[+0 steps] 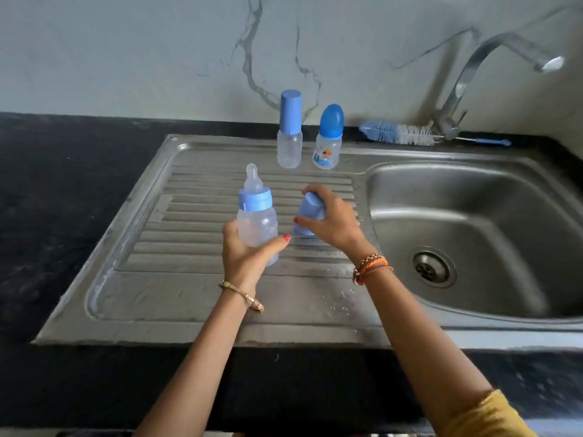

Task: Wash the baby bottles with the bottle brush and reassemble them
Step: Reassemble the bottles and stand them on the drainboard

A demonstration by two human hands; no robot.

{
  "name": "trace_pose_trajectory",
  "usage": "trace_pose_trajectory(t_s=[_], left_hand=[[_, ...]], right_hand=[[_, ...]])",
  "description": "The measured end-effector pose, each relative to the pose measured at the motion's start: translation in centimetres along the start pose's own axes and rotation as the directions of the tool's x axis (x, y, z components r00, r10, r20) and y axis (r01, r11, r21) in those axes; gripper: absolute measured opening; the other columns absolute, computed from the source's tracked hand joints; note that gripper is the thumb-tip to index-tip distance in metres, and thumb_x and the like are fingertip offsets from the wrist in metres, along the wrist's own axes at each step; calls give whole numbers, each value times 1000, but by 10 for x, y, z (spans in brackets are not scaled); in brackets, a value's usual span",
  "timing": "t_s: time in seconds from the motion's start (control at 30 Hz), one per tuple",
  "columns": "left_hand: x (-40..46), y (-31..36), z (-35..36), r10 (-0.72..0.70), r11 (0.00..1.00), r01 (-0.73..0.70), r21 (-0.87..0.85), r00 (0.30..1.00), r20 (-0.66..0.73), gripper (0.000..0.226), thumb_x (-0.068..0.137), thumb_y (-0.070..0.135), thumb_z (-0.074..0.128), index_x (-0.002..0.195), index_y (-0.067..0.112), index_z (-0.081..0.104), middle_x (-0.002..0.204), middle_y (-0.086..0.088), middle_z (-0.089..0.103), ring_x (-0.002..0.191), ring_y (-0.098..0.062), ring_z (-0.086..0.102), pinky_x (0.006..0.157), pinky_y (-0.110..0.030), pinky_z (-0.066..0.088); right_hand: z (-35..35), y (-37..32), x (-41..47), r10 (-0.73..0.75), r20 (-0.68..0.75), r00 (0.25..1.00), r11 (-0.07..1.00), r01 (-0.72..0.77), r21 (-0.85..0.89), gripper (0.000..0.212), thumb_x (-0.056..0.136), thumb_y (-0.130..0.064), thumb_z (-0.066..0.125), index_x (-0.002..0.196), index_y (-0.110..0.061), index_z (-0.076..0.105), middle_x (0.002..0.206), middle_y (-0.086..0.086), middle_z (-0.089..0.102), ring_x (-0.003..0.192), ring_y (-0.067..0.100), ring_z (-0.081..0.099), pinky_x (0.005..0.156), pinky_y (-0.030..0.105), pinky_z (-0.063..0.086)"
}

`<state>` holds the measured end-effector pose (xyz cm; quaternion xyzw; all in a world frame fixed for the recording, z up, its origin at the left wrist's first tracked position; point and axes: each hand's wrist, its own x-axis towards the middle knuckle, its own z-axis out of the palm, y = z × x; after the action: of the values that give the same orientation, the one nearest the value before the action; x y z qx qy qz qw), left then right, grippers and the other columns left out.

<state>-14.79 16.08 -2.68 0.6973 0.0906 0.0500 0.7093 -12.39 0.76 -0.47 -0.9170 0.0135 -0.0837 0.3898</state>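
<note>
Gripped in the left hand (249, 253), a clear baby bottle (257, 223) with its teat bare stands over the steel drainboard (176, 291). Just beside it, the right hand (331, 220) clasps the blue cap (310, 216). Two capped bottles (289, 143) and the bottle brush (399, 134) sit behind.

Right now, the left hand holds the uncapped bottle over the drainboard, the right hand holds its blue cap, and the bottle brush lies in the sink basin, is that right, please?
Not quite. The bottle brush lies on the counter behind the sink, by the faucet, not in the basin, as the head view shows. The rest stands: the left hand holds the uncapped bottle over the drainboard, and the right hand holds the blue cap.
</note>
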Motion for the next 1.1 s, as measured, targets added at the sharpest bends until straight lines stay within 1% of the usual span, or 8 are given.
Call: trace_pose_trajectory(t_s=[0.17, 0.27, 0.4, 0.47, 0.57, 0.8, 1.0, 1.1], left_hand=[[1, 7, 46, -34, 998, 43, -39, 977, 210, 57, 59, 6, 85, 106, 5, 54, 86, 3, 58, 75, -9, 57, 56, -12, 47], [-2, 14, 72, -9, 995, 44, -85, 928, 372, 53, 56, 9, 84, 102, 12, 58, 85, 5, 63, 69, 0, 61, 57, -11, 48], [-8, 11, 98, 48, 994, 3, -114, 897, 440, 34, 60, 9, 80, 89, 16, 63, 78, 6, 65, 64, 4, 60, 58, -11, 48], [-12, 5, 107, 72, 993, -25, -117, 906, 416, 32, 57, 13, 78, 85, 19, 63, 77, 6, 63, 63, 5, 58, 59, -11, 47], [-13, -8, 112, 135, 991, -119, -66, 924, 357, 43, 48, 28, 81, 86, 21, 62, 86, -2, 65, 75, -3, 61, 68, -19, 51], [-13, -19, 105, 432, 867, -467, 172, 878, 204, 62, 49, 43, 72, 104, 16, 61, 102, -2, 54, 91, -9, 52, 81, -4, 36], [-13, -17, 101, 519, 790, -559, 253, 829, 210, 61, 51, 37, 66, 107, 13, 63, 105, 1, 47, 91, 0, 45, 82, 1, 33], [-13, -19, 99, 544, 762, -589, 270, 808, 225, 60, 52, 32, 70, 109, 20, 60, 105, -2, 51, 93, -1, 48, 83, -3, 36]], right_hand=[[-97, 24, -3, 208, 139, 968, 936, -238, 258, 43, 74, -19, 76, 111, -8, 58, 96, 6, 58, 80, 13, 59, 60, 26, 55], [-145, 25, -9, 139, 84, 987, 830, -162, 533, 23, 80, -12, 70, 99, -12, 59, 84, 1, 62, 69, 5, 61, 55, 19, 54], [-168, 49, -12, 118, -62, 991, 427, 6, 904, 57, 52, -42, 87, 97, -17, 62, 85, -2, 68, 73, 8, 66, 56, 20, 54], [-147, 80, -13, 345, -95, 934, 601, -142, 787, 41, 62, -36, 83, 91, -15, 64, 93, 6, 67, 71, 12, 68, 56, 23, 55], [-97, 124, -28, 520, -332, 787, 824, -565, -49, 40, 72, -22, 75, 107, -9, 60, 110, 17, 60, 96, 34, 61, 77, 34, 47], [-92, 116, -29, 377, -573, 728, 918, -210, 337, 48, 68, -31, 78, 111, -20, 60, 103, 5, 56, 88, 19, 56, 80, 28, 48], [-83, 97, -39, 565, -273, 779, 370, 57, 927, 15, 90, -22, 59, 100, -16, 51, 91, 0, 59, 82, 18, 60, 66, 24, 55], [-87, 95, -39, 544, -259, 798, 312, 94, 945, 6, 94, -20, 51, 99, -21, 54, 88, -2, 62, 77, 15, 62, 68, 24, 54]])
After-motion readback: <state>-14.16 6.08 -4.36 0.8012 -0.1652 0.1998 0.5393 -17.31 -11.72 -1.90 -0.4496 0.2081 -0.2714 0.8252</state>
